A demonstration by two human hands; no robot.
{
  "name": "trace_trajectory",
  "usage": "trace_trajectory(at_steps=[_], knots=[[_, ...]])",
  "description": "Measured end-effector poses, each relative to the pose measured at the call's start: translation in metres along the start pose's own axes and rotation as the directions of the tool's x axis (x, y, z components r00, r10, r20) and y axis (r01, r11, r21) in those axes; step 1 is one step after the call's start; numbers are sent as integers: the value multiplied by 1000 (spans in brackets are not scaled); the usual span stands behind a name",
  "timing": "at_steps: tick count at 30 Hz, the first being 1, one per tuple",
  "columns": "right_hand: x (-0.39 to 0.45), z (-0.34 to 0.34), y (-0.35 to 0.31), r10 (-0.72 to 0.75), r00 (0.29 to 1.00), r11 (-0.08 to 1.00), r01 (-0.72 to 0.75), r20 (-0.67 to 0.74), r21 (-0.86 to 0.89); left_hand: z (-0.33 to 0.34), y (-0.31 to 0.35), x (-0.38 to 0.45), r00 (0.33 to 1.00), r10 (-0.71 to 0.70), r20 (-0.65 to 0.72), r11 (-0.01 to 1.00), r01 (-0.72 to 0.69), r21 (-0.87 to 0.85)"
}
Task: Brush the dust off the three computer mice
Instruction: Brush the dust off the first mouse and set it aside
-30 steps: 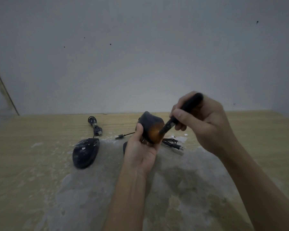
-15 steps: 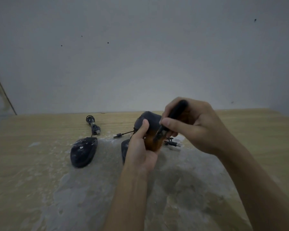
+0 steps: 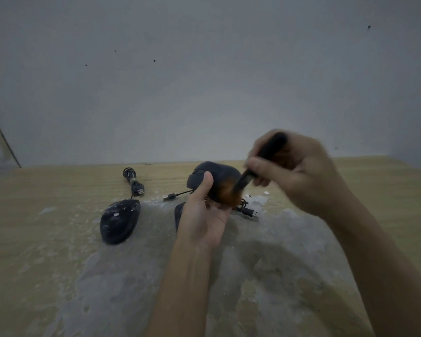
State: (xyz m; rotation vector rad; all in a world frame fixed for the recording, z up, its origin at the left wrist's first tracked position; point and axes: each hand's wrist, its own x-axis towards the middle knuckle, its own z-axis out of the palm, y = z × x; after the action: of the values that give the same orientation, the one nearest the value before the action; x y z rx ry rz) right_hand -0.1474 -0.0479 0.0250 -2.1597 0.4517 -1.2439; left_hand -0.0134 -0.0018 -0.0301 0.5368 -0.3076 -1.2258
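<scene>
1. One mouse (image 3: 214, 178) sits raised above the table (image 3: 34, 239), gripped in the left hand (image 3: 202, 220).
2. The right hand (image 3: 299, 171) clasps a brush (image 3: 258, 171), bristles touching that mouse.
3. A dusty mouse (image 3: 119, 221) lies left, well apart.

Third mouse (image 3: 178, 212) behind left hand (image 3: 202, 215)

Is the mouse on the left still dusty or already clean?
Still dusty: the left mouse lies on the table with pale specks on its top.

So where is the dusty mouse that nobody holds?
In the head view, the dusty mouse lies on the table, left of the left hand, below its coiled cable.
</scene>
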Motion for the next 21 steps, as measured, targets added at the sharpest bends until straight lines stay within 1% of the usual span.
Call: trace_trajectory(at_steps=[2, 3, 4, 5, 6, 7, 9, 11, 12, 14, 16, 17, 18, 19, 21], knots=[[0, -19, 3, -32, 983, 995, 14, -181, -98, 0, 2, 0, 1000, -13, -15, 999, 13, -51], [0, -27, 3, -46, 966, 994, 19, -253, -111, 0, 2, 1, 1000, -17, -13, 998, 16, -60], [-1, -34, 3, -51, 953, 996, 27, -299, -83, 0, 2, 1, 1000, -20, -7, 998, 19, -56], [-2, -37, 1, -54, 950, 998, 45, -309, -34, -1, 1, 1, 1000, -19, 2, 999, 19, -44], [-2, -37, -2, -55, 958, 998, 64, -282, 23, -1, 1, 1, 1000, -17, 13, 1000, 17, -26], [-2, -33, -5, -47, 973, 994, 68, -225, 88, -1, -1, 0, 1000, -18, 24, 1000, 19, -2], [-1, -21, -8, -14, 997, 980, 28, -73, 198, 1, -2, -1, 999, -25, 42, 998, 23, 52], [-1, -12, -7, 26, 999, 981, -32, 35, 193, 3, -2, -1, 998, -20, 59, 995, 15, 96], [-1, -11, -4, 43, 998, 986, -50, 49, 159, 3, -2, -1, 998, -16, 61, 994, 10, 105], [-1, -14, -1, 42, 999, 998, -42, 12, 55, 3, -2, -1, 999, -11, 45, 996, 6, 91], [0, -19, 0, -24, 995, 996, 16, -93, -83, 2, -2, -1, 1000, -11, 18, 998, 10, 54], [1, -21, -2, -65, 987, 992, 47, -148, -120, 2, -1, -2, 1000, -11, 9, 999, 11, 38], [2, -21, -5, -93, 979, 991, 73, -183, -112, 2, -1, -2, 1000, -13, 10, 1000, 13, 27], [1, -21, -9, -102, 977, 994, 93, -185, -59, 2, -1, -3, 1000, -16, 17, 1000, 15, 27], [0, -17, -17, -76, 993, 989, 87, -90, 123, 3, 0, -3, 999, -20, 36, 998, 18, 60]])
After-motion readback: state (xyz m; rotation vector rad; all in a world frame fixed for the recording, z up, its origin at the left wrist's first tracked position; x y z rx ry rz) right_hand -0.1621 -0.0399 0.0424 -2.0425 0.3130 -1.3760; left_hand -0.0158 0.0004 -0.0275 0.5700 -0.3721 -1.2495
